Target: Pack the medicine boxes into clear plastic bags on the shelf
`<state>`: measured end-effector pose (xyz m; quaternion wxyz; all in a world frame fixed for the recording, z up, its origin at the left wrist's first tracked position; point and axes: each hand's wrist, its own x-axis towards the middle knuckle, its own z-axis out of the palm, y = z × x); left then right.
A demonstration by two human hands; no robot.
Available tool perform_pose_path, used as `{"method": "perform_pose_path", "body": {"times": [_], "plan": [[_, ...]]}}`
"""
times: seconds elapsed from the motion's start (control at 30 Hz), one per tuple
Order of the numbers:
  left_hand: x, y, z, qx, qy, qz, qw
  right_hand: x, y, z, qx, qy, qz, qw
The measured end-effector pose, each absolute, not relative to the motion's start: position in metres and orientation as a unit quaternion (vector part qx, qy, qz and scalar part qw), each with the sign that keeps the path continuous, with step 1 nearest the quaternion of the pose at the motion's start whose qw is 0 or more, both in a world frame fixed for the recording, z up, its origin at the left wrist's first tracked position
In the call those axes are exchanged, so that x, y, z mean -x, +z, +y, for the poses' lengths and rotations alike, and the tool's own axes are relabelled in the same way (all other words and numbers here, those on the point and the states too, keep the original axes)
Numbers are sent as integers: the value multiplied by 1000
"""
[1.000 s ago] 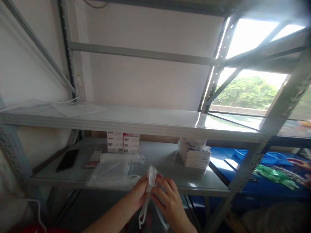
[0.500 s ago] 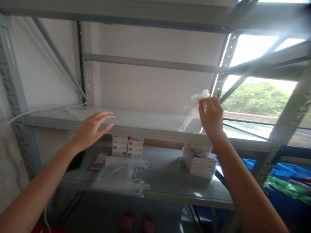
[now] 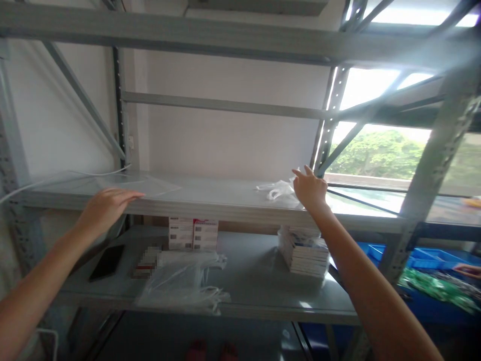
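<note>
So, the crumpled white plastic bag (image 3: 281, 190) is lying on the upper shelf (image 3: 221, 193), close to its right end, with the bare metal stretching off to the left. Right hand (image 3: 310, 189) is just to the right of it, over that end of the shelf, fingers splayed pretty wide and nothing clasped in them; can't tell if a fingertip is brushing the plastic. Left hand (image 3: 107, 206) is up by the front edge near the left corner, palm down, fingers straight and kept together, nothing visible in it, and I can't tell if it's touching the edge. Nearest thing to it is some clear plastic film (image 3: 161, 185) lying flat on the shelf. On the lower shelf (image 3: 255, 286), white printed cartons (image 3: 181, 234) stand at the back edge left of the middle, a pile of clear plastic bags (image 3: 180, 283) reaches the front edge, a black phone (image 3: 107, 262) sits near the left end, and a plastic-wrapped stack (image 3: 306, 258) is toward the right end. Past the right upright (image 3: 424, 170) there are blue trays (image 3: 424, 257), a green bundle (image 3: 438, 288) and a co-worker's hand (image 3: 468, 269).
</note>
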<state>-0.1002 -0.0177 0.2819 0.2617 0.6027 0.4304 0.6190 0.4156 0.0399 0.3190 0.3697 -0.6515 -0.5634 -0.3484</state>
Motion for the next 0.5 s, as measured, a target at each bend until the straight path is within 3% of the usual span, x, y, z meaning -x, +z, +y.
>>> {"method": "perform_pose_path", "body": {"times": [0.1,0.23,0.33,0.5], "plan": [[70,292,-30,-635,622,407,211,-387,320,2,553,-342,-640,410],[13,295,-61,-708,631,255,188,-339,290,-50,383,-195,-805,409],[-31,286,-85,-699,637,128,298,-307,245,-73,345,-83,-827,436],[-77,259,-106,-570,589,22,572,-287,176,-74,371,60,-780,501]]}}
